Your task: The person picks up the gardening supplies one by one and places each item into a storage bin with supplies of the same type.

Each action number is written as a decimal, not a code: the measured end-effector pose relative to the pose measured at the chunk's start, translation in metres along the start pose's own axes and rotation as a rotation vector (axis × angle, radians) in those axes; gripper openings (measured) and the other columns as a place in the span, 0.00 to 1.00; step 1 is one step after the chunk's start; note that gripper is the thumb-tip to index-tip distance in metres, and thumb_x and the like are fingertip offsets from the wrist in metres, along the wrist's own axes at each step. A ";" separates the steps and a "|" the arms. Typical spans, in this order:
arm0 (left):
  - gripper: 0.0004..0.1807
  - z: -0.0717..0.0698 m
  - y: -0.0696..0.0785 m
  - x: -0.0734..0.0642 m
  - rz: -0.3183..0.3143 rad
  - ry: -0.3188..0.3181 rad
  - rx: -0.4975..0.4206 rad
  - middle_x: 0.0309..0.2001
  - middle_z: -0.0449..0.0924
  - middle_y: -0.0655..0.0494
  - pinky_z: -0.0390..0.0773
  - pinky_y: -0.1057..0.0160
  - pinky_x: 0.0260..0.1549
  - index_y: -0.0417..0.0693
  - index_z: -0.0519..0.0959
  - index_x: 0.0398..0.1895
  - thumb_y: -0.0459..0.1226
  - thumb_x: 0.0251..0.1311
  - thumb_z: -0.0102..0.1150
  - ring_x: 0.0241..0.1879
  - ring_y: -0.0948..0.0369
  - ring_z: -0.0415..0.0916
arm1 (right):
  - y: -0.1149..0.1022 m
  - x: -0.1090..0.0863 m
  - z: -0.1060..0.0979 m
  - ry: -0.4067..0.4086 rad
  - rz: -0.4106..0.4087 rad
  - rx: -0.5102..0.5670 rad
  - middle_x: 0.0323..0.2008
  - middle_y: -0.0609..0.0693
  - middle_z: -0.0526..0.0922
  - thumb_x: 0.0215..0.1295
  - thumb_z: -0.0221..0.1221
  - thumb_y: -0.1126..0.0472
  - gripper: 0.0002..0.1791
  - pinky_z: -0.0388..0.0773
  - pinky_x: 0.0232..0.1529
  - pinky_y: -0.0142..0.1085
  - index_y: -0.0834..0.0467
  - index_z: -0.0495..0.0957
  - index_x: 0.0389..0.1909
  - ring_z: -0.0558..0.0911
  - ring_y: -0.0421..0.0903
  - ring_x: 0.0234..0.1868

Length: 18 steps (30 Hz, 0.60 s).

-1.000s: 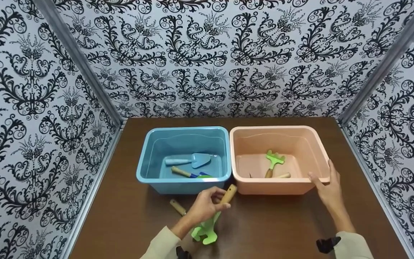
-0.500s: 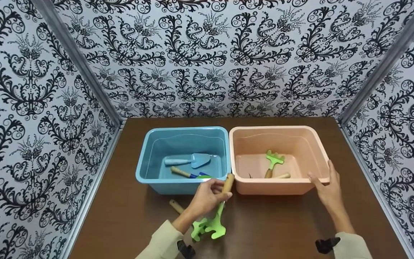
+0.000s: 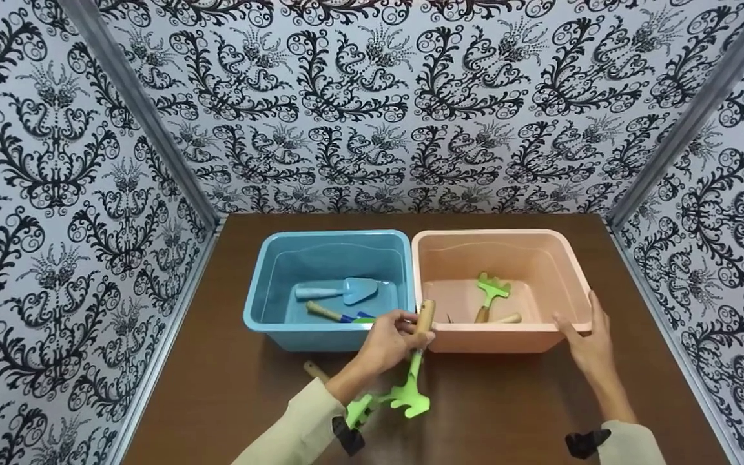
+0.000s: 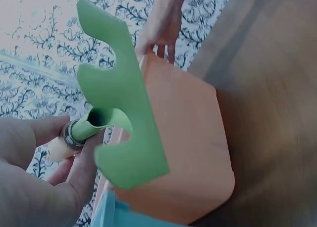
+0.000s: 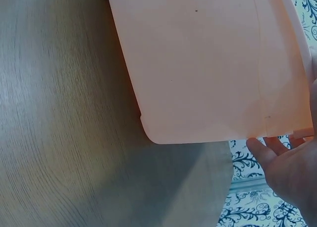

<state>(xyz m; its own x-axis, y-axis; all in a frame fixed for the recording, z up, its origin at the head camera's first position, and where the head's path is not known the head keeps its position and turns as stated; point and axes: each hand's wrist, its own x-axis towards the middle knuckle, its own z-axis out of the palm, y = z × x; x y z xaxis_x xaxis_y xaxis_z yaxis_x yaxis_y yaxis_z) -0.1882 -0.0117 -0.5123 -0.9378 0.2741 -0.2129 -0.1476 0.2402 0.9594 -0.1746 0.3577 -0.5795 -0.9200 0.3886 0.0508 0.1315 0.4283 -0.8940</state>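
Observation:
In the head view my left hand (image 3: 388, 339) pinches the wooden handle of a green hand rake (image 3: 414, 384), in front of where the two tubs meet. The handle points up and the tines hang down. Up close in the left wrist view, the broad green rake head (image 4: 131, 113) juts from a metal collar between thumb and fingers. My right hand (image 3: 590, 342) holds the front right corner of the peach tub (image 3: 495, 339), thumb over the front rim and fingers along the side. A second green rake (image 3: 359, 410) lies on the table, partly behind my left forearm.
The blue tub (image 3: 320, 337) stands left of the peach one; it holds a light blue trowel (image 3: 359, 290) and a wooden-handled tool (image 3: 325, 310). Inside the peach tub are a green rake (image 3: 493, 289) and another wooden handle (image 3: 507, 318). Patterned walls surround the brown table (image 3: 230, 310).
My left hand has lifted the rake and carried it up and to the right, away from the other rake on the table. The right hand has stayed at the peach tub's corner.

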 end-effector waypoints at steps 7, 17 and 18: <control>0.23 0.018 0.010 0.005 -0.068 -0.019 0.013 0.38 0.80 0.51 0.84 0.62 0.30 0.43 0.77 0.50 0.40 0.55 0.74 0.31 0.61 0.81 | 0.002 0.002 -0.001 0.002 0.008 -0.013 0.76 0.68 0.51 0.65 0.65 0.51 0.52 0.49 0.75 0.62 0.47 0.41 0.81 0.54 0.68 0.76; 0.19 0.039 0.022 0.013 -0.060 0.001 0.013 0.35 0.78 0.53 0.81 0.65 0.25 0.42 0.77 0.47 0.38 0.55 0.73 0.29 0.63 0.78 | 0.002 0.001 0.000 -0.003 0.010 -0.010 0.77 0.67 0.50 0.65 0.64 0.51 0.52 0.47 0.76 0.62 0.47 0.41 0.81 0.52 0.67 0.77; 0.19 0.040 0.023 0.014 -0.067 0.006 0.014 0.35 0.77 0.52 0.80 0.66 0.24 0.43 0.77 0.47 0.39 0.56 0.73 0.29 0.63 0.78 | 0.002 0.001 0.000 -0.002 0.010 -0.012 0.77 0.67 0.50 0.65 0.64 0.51 0.52 0.47 0.76 0.62 0.48 0.41 0.81 0.52 0.68 0.77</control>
<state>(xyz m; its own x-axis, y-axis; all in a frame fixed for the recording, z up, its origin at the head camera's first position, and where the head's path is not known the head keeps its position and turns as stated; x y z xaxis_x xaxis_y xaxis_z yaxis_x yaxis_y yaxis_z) -0.1924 0.0348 -0.5010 -0.9280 0.2510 -0.2755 -0.2058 0.2712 0.9403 -0.1756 0.3586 -0.5810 -0.9195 0.3909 0.0409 0.1450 0.4340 -0.8892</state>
